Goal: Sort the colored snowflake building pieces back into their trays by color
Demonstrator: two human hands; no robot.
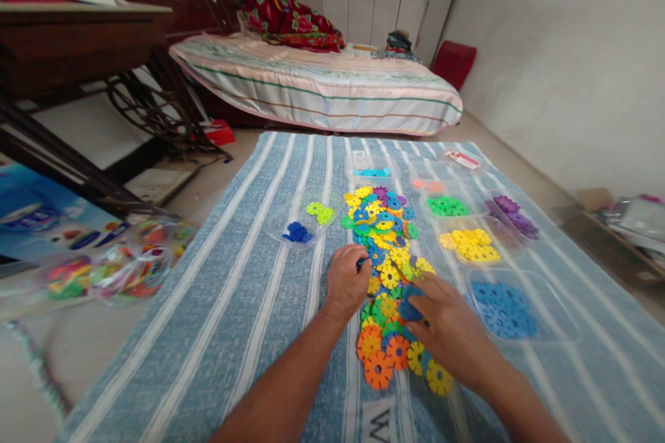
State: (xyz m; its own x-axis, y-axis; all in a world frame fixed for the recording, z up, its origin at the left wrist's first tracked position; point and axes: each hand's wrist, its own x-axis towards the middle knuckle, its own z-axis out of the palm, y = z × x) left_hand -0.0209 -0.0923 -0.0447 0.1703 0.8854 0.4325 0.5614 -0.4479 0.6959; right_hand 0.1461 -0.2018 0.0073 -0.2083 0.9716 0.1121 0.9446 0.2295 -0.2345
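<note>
A long heap of colourful notched plastic discs [389,276] lies on the striped tablecloth [223,277]. At its left edge is my left hand [347,282], fingers curled into a pinch; a bit of something dark shows at the fingertips, too small to name. My right hand [449,322] reaches over the heap's right side, its thumb and fingers closed about a blue notched disc [411,303]. Orange discs [378,369] and yellow discs [439,378] form the heap's near end. Just right of this hand stands a clear tray of blue discs [503,309].
Further clear trays hold yellow discs [470,245], green discs [447,205], purple discs [515,217], light blue discs [372,172], lime discs [320,212] and dark blue discs [296,232]. Beyond the table is a bed [322,90]; bagged toys [129,270] lie at left.
</note>
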